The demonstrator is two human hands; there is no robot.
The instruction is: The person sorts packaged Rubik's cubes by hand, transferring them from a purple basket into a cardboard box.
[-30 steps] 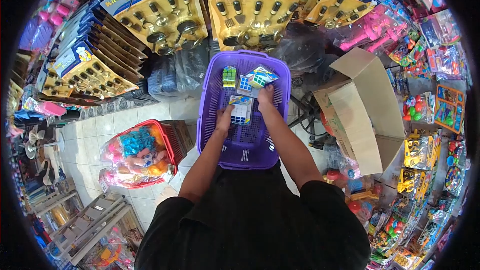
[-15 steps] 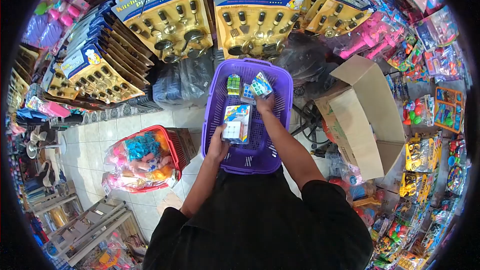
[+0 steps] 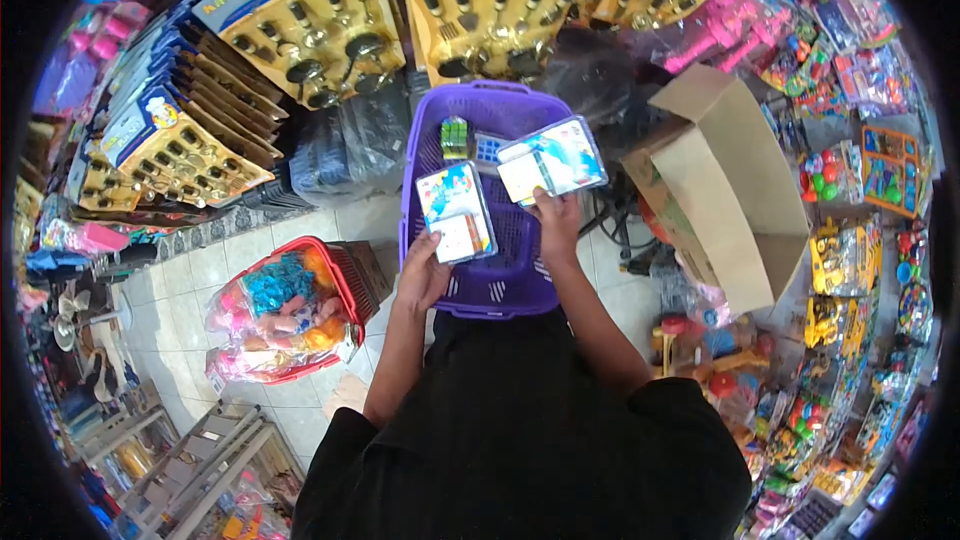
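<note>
Sorting in hand: my left hand [image 3: 425, 275] and right hand [image 3: 558, 225] each pinch a cube pack [image 3: 456, 212], [image 3: 552, 162] above the purple basket [image 3: 495, 290]; next, careful placing.

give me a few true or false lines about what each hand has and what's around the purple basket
1. The left hand holds a carded toy pack above the purple basket. True.
2. The right hand is empty. False: it holds a second carded pack.
3. The red basket lies inside the purple one. False: it stands on the floor to its left.
4. An open cardboard box stands to the right of the purple basket. True.
5. A green puzzle cube lies in the purple basket. True.
</note>
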